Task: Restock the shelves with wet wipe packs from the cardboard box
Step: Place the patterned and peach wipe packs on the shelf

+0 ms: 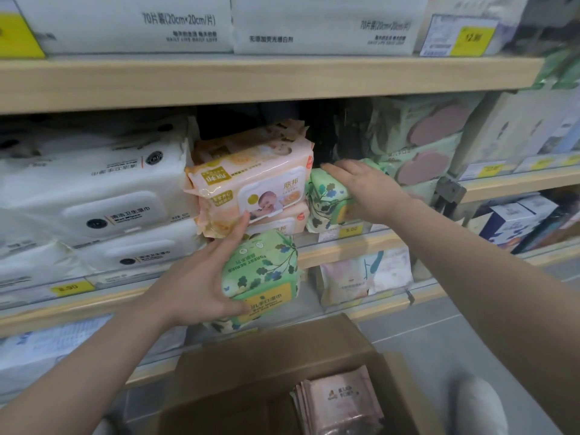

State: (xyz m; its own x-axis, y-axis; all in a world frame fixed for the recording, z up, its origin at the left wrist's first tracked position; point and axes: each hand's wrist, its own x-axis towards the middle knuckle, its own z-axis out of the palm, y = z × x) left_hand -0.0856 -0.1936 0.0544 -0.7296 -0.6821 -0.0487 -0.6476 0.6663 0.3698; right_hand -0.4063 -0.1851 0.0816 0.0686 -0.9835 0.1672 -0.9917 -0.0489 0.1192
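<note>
My left hand [201, 277] grips a green leaf-print wet wipe pack [263, 271] in front of the middle shelf edge [345, 249], below the orange baby wipe packs [251, 177]. My right hand [364, 189] rests over a second green leaf-print pack [326, 196] that sits on the middle shelf, just right of the orange packs. The open cardboard box [260, 365] is below my arms, with several pink flat packs [342, 400] standing in it.
White wipe packs [94, 196] fill the shelf to the left. Pale green packs with mauve lids [426, 146] stand at the right. Large white packs [131, 23] line the top shelf. Yellow price tags [351, 230] run along the shelf edges. A dark gap [326, 136] lies behind my right hand.
</note>
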